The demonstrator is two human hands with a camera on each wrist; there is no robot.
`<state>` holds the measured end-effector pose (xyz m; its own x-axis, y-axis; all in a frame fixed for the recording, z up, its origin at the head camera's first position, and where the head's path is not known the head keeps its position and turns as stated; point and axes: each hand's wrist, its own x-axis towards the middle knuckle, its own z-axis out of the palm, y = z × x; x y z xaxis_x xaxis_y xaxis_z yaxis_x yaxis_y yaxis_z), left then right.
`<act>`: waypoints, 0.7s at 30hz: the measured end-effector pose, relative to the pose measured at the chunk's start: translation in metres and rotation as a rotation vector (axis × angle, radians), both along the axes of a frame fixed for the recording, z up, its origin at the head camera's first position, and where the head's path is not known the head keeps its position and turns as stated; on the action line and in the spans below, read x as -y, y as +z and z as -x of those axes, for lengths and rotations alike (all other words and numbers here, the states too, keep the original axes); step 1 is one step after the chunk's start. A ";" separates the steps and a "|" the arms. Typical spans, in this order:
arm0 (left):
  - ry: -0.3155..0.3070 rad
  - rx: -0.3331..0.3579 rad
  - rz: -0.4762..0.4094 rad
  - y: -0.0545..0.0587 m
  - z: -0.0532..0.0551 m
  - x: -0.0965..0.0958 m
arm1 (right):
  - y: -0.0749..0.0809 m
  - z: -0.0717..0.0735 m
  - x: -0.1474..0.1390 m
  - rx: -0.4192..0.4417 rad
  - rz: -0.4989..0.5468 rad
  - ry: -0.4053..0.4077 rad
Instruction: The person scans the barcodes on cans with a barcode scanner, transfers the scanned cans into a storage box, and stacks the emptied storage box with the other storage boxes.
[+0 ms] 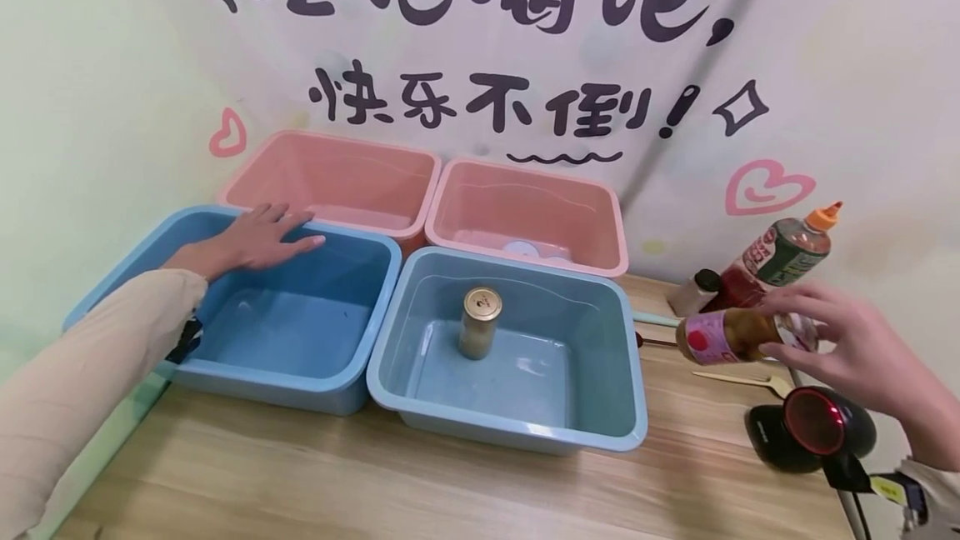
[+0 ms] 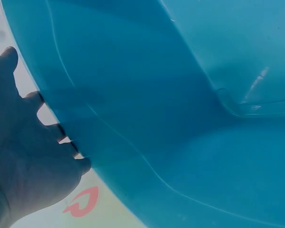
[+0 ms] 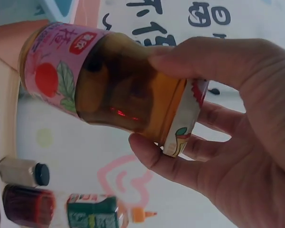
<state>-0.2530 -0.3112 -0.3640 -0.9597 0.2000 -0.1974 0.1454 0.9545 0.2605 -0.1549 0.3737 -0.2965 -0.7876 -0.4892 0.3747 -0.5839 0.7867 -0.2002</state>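
Note:
My right hand (image 1: pixel 862 348) grips a glass bottle (image 1: pixel 731 337) of amber-brown liquid around its lidded end. The bottle has a pink label with a red fruit and lies nearly level in the air, above the table to the right of the bins. Thumb and fingers wrap its cap end in the right wrist view, where the bottle (image 3: pixel 114 80) fills the middle. At the far rim of the left blue bin (image 1: pixel 300 315) is my left hand (image 1: pixel 258 242), its fingers spread. Inside the right blue bin (image 1: pixel 600 390) stands a gold can (image 1: pixel 478 327).
Two pink bins (image 1: pixel 337 165) stand behind the blue ones against the wall. On the right are an orange-tipped sauce bottle (image 1: pixel 787 257), a small dark-capped jar (image 1: pixel 693 294), a light-coloured spoon (image 1: pixel 776 386) and a black device (image 1: pixel 780 440) with a red-lit round face.

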 end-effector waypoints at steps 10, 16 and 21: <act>0.009 -0.006 -0.004 -0.004 0.005 0.003 | -0.040 -0.031 -0.039 0.093 0.033 -0.078; 0.008 0.000 -0.003 -0.007 0.006 0.004 | -0.057 -0.039 -0.050 0.214 0.022 -0.158; 0.012 0.002 -0.006 -0.008 0.007 0.003 | -0.063 -0.043 -0.055 0.229 0.012 -0.192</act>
